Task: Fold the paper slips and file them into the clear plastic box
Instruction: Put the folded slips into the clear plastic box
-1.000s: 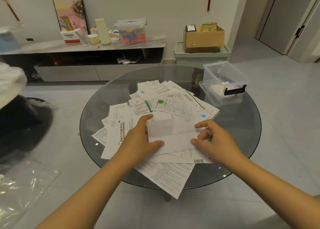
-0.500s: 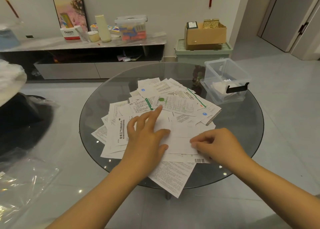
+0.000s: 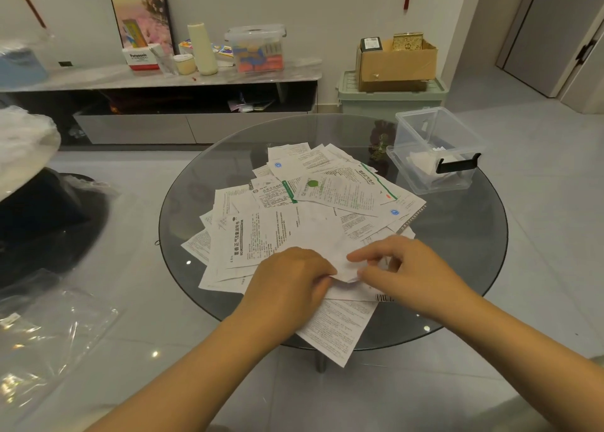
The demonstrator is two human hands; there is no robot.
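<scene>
A heap of printed paper slips (image 3: 307, 209) covers the middle of a round glass table (image 3: 464, 251). At its near edge lies a small folded white slip (image 3: 343, 261). My left hand (image 3: 287, 287) pinches the slip's left corner. My right hand (image 3: 408, 274) grips its right side, thumb and forefinger on the paper. The clear plastic box (image 3: 438, 137) with a black latch stands open at the table's far right. It holds a few folded white papers and is well beyond both hands.
One sheet (image 3: 336, 330) hangs over the table's near edge. Clear plastic wrap (image 3: 49, 333) lies on the floor at left. Behind the table are a low cabinet (image 3: 163, 78) with clutter, a green bin (image 3: 389, 98) and a cardboard box (image 3: 397, 62).
The white slip has been folded smaller. My left hand moved from pressing flat on it down to its near left corner, and both hands drew closer together at the pile's near edge.
</scene>
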